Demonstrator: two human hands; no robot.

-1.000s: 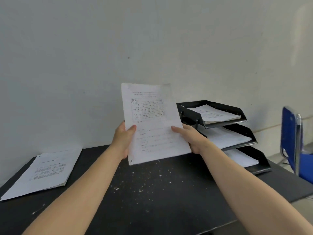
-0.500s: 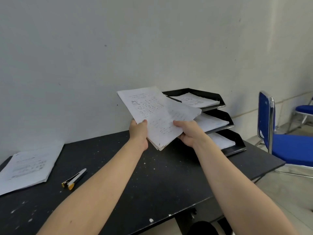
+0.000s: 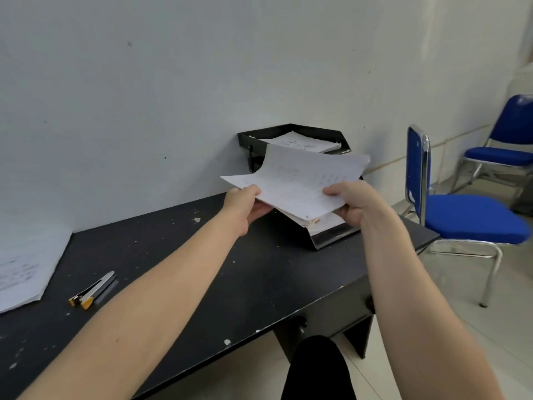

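Note:
A thin stack of printed white papers (image 3: 300, 180) lies nearly flat in the air in front of a black tiered letter tray (image 3: 323, 241). My left hand (image 3: 245, 206) pinches its left near edge, thumb on top. My right hand (image 3: 354, 202) grips its right near corner, thumb on top and fingers curled underneath. The far end of the sheets curls upward and covers the tray's middle tiers. The tray's top tier (image 3: 291, 129) holds more printed sheets (image 3: 305, 144).
The black table (image 3: 230, 272) is speckled with white marks. A second paper pile (image 3: 23, 269) lies at its left edge, and a silver and yellow stapler (image 3: 92, 291) beside it. Two blue chairs (image 3: 461, 215) stand to the right on the tiled floor.
Both hands have tipped the papers from upright to nearly flat and carried them rightward to the letter tray. The view has swung down and to the right.

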